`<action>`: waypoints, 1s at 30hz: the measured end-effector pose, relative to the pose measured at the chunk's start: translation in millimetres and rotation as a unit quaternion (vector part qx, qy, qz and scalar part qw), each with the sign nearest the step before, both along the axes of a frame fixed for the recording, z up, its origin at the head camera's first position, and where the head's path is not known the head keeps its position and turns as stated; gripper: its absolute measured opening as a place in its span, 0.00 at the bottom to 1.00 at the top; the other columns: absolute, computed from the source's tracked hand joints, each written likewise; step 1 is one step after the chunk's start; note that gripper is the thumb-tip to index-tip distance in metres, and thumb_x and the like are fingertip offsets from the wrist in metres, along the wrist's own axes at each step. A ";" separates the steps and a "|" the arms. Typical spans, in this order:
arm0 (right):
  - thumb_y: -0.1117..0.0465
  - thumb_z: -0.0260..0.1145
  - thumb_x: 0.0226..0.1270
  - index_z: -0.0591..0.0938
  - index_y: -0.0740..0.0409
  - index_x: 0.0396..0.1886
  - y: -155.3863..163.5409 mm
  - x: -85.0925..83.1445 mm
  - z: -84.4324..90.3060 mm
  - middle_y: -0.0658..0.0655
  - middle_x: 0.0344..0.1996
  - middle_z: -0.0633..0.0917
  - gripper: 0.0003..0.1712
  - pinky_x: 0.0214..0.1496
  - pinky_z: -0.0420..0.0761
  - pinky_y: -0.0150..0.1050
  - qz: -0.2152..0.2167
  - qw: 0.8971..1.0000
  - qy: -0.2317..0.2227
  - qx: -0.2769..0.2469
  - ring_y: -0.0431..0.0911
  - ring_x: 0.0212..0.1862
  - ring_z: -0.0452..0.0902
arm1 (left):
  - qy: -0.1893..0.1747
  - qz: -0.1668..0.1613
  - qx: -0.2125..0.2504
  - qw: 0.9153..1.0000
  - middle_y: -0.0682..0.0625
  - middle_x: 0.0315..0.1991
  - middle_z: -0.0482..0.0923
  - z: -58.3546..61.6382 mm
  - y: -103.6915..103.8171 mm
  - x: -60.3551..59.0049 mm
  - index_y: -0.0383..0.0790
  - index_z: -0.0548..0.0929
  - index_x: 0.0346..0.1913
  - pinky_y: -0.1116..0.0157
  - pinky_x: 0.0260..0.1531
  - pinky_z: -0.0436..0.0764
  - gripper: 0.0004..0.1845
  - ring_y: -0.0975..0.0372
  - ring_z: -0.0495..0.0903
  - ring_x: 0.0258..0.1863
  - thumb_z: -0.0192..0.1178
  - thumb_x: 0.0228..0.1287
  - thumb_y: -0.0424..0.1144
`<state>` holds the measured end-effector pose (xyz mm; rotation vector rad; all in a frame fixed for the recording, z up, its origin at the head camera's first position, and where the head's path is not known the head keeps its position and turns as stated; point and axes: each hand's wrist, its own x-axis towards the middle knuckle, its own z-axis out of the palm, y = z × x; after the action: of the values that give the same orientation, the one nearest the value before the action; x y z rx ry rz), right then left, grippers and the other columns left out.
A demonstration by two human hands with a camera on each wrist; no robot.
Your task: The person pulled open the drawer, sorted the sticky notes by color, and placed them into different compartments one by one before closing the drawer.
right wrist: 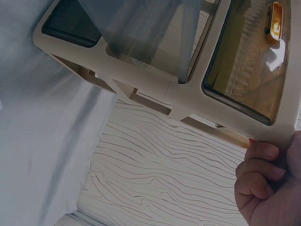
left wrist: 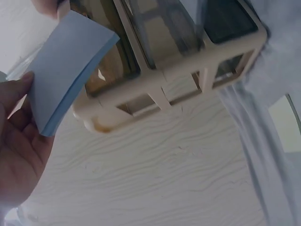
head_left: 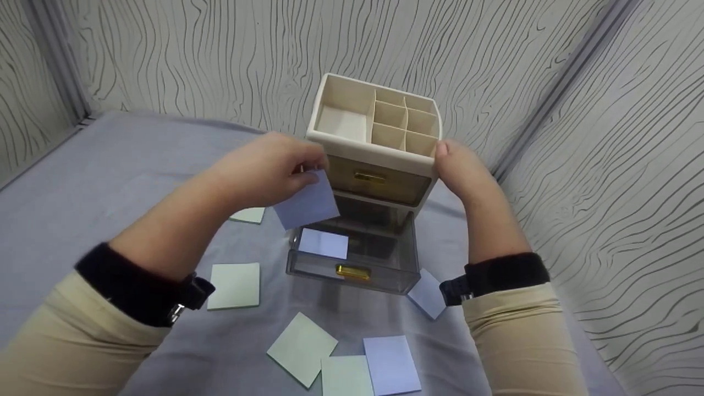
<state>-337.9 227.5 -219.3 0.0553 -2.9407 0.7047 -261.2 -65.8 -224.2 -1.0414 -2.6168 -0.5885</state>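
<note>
**Blue pad held above the open drawer**

The left hand (head_left: 269,170) pinches a pale blue square pad of sticky notes (head_left: 307,202) between thumb and fingers (left wrist: 21,89), holding it tilted just above the clear plastic bottom drawer (head_left: 352,258), which is pulled out from the cream plastic desktop organiser with divided top compartments (head_left: 379,124). The left wrist view shows the pad has some thickness, gripped by one edge. One pale blue pad (head_left: 324,243) already lies flat inside the drawer, towards its left side.

The right hand (head_left: 459,168) steadies the organiser at its upper right front corner, fingers (right wrist: 261,162) curled against the cream frame beside the amber upper drawer front with the gold handle (head_left: 369,177).

To do this step well, I judge the pad should come down level, not tilted, and clear the drawer's front wall and the frame above before the fingers let go. Setting it squarely on or beside the pad already inside would keep the drawer tidy. The bracing hand matters: the organiser is tall and narrow and could tip or slide on the grey cloth covering the desk (head_left: 110,181).

Pale green pads (head_left: 235,285) and more blue pads (head_left: 391,364) lie scattered on the cloth in front of the drawer.
</note>
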 end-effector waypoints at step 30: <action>0.56 0.31 0.70 0.62 0.53 0.24 -1.2 1.0 1.1 0.59 0.32 0.73 0.17 0.35 0.65 0.41 -0.001 1.000 -0.009 -0.013 0.51 0.34 0.65 | -0.034 -0.041 -0.094 0.994 0.51 0.39 0.82 -36.4 54.5 -15.3 0.42 0.83 0.40 0.62 0.42 0.75 0.12 0.60 0.79 0.39 0.50 0.60 0.29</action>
<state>-337.0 226.2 -218.1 0.0445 -2.9480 0.7458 -276.5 -11.4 -260.6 -1.2084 -2.7428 -0.4056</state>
